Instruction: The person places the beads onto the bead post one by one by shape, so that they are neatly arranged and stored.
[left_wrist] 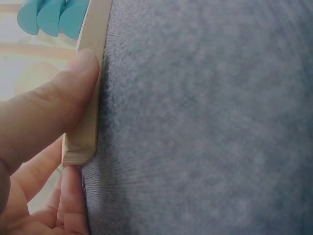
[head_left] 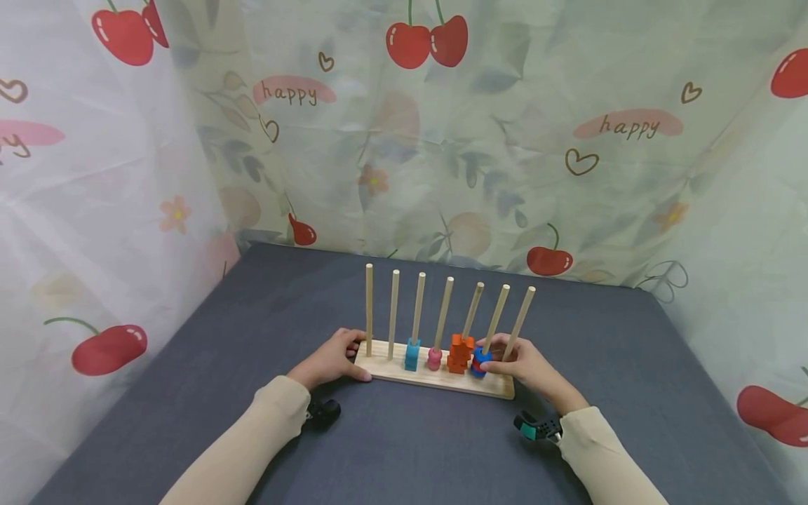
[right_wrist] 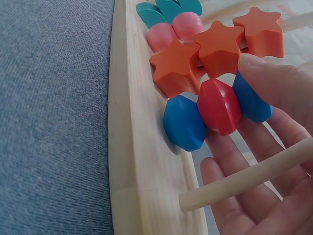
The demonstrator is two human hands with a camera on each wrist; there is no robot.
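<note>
A wooden peg board (head_left: 435, 379) stands on the dark cloth, with several upright pegs. My left hand (head_left: 325, 363) grips its left end, thumb along the front edge and fingers around the end. On the second peg from the right sit two blue beads with a red bead (right_wrist: 218, 106) between them. My right hand (head_left: 529, 363) holds the upper blue bead (right_wrist: 252, 99), thumb on its near side and fingers behind the stack. The bare rightmost peg (right_wrist: 244, 174) passes in front of the right palm. Beside the stack, three orange star beads (right_wrist: 220, 44) fill another peg.
Left of the stars are two pink beads (head_left: 435, 359), then teal beads (head_left: 412, 355) on the adjoining peg. Two bare pegs (head_left: 393, 308) rise at the board's left end. A patterned curtain (head_left: 410, 140) surrounds the table's (head_left: 404, 449) back and sides.
</note>
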